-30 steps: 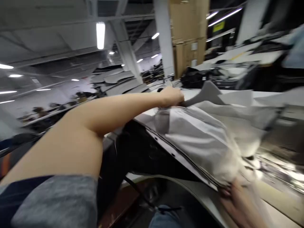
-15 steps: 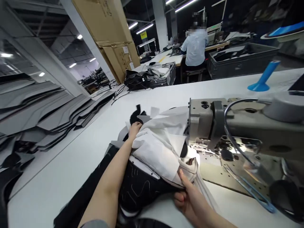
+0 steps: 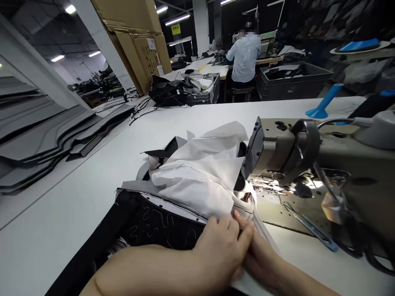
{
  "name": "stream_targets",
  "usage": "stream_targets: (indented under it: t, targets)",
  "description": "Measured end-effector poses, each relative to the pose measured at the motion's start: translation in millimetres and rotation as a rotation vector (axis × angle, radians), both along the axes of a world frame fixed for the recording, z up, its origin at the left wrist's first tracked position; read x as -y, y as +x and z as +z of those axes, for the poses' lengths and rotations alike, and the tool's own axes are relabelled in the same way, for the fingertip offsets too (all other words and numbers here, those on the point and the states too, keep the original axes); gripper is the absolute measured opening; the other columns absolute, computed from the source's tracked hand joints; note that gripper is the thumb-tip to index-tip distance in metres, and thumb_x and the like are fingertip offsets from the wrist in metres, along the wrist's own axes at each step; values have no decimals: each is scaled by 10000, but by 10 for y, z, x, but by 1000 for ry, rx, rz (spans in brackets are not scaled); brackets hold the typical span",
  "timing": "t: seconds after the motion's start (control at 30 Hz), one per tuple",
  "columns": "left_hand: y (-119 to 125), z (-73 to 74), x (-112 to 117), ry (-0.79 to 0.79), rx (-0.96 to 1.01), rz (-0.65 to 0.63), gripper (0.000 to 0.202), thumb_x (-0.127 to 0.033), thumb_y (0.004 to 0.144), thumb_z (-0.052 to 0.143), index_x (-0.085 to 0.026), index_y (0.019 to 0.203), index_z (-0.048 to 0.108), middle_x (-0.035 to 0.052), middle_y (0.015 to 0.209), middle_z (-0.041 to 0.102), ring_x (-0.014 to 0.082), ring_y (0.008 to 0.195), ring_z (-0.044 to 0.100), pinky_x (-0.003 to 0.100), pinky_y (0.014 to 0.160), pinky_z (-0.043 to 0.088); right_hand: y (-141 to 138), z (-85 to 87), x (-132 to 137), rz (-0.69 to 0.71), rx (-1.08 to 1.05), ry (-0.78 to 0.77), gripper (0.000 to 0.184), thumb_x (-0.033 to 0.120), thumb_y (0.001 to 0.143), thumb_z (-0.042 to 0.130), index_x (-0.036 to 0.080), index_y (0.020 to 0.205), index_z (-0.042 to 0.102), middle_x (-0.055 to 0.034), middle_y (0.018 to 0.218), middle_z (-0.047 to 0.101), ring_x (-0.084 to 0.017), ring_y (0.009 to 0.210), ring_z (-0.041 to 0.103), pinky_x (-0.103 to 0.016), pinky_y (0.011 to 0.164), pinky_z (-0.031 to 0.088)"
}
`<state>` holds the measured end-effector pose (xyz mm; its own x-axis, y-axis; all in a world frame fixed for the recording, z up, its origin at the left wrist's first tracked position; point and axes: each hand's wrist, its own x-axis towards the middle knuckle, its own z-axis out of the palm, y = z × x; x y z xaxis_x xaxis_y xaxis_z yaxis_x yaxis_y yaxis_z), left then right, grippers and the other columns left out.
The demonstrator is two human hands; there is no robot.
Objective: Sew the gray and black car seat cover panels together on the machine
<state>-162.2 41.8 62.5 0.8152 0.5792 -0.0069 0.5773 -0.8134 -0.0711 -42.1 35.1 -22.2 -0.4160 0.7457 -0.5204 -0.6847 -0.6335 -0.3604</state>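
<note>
A sewn fabric piece [image 3: 194,191] with white backing and a black, thread-marked panel [image 3: 160,222] lies bunched on the table, left of a sewing machine [image 3: 277,156]. At its near right edge my right hand [image 3: 257,250] grips the fabric, thumb on top. My left hand [image 3: 220,244] is curled closed against the right hand at that same edge, slightly blurred; its fingertips are partly hidden. The fabric's right end reaches the lit needle area, where the needle itself cannot be made out.
Blue tweezers [image 3: 311,228] lie on the machine bed. Behind the machine stands a blue thread cone [image 3: 324,102]. Stacked grey panels [image 3: 46,135] lie along the left, cardboard boxes [image 3: 132,45] stand behind. Farther back, a person in a light blue shirt [image 3: 245,57] sits beside a grey crate [image 3: 293,84].
My left hand has come from the fabric's far left side to the near edge, beside my right hand. The fabric's far part lies flatter and the view has shifted.
</note>
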Motion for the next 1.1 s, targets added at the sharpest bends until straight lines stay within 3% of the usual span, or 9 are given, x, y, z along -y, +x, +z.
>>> stream_targets:
  t: [0.1,0.17,0.27,0.4,0.53,0.73,0.93,1.1]
  targets:
    - [191,-174,-148,-57,-149,132,563,-346,892,486,-171,1405,335,99,911,593,250,820,556,351,586,468,220,57,74,81,198,151,451,659,711,628,212,701,571,31,577,504,-122,549,473,-244,548,376]
    - [225,-195,-268,-56,-189,189,485,-214,937,383,-195,1416,317,98,897,598,242,849,568,342,622,473,455,119,134,216,464,352,485,667,769,551,203,630,535,15,561,497,-128,556,468,-250,560,372]
    - [242,-211,-377,-122,-258,201,524,-120,930,318,-194,1444,251,120,929,619,248,838,602,330,618,473,849,164,172,371,940,669,481,619,851,444,208,617,530,-15,581,532,-156,573,487,-278,574,390]
    - [298,-203,-455,-359,-309,134,705,-106,855,399,-141,1477,68,137,933,653,282,817,640,340,619,480,1218,-34,0,226,1563,947,356,489,902,391,236,820,627,-35,739,597,-189,675,562,-301,610,444]
    - [410,-95,-520,-603,-274,133,856,-168,753,505,-112,1472,44,149,1007,655,282,898,636,317,659,494,1247,-337,-312,74,1986,1220,357,352,890,385,188,1092,630,-99,877,616,-243,810,585,-359,697,489]
    - [505,-106,-574,-779,-242,164,819,-197,753,453,-108,1472,72,195,1136,610,278,946,632,293,662,491,1079,-445,-457,55,2031,1294,389,264,890,367,136,1167,609,-132,943,619,-257,850,569,-380,735,490]
    - [560,-204,-646,-750,-261,202,828,-220,764,437,-122,1481,34,184,1132,615,283,927,636,294,620,482,1067,-461,-456,32,2016,1364,364,232,901,369,169,1153,623,-124,1002,637,-241,873,581,-344,733,486]
    - [617,-122,-620,-674,-278,250,798,-277,816,399,-109,1479,-12,179,1095,633,307,911,639,337,628,483,1065,-476,-510,-37,2037,1364,368,225,912,360,126,1162,611,-138,1022,637,-255,911,575,-362,794,470]
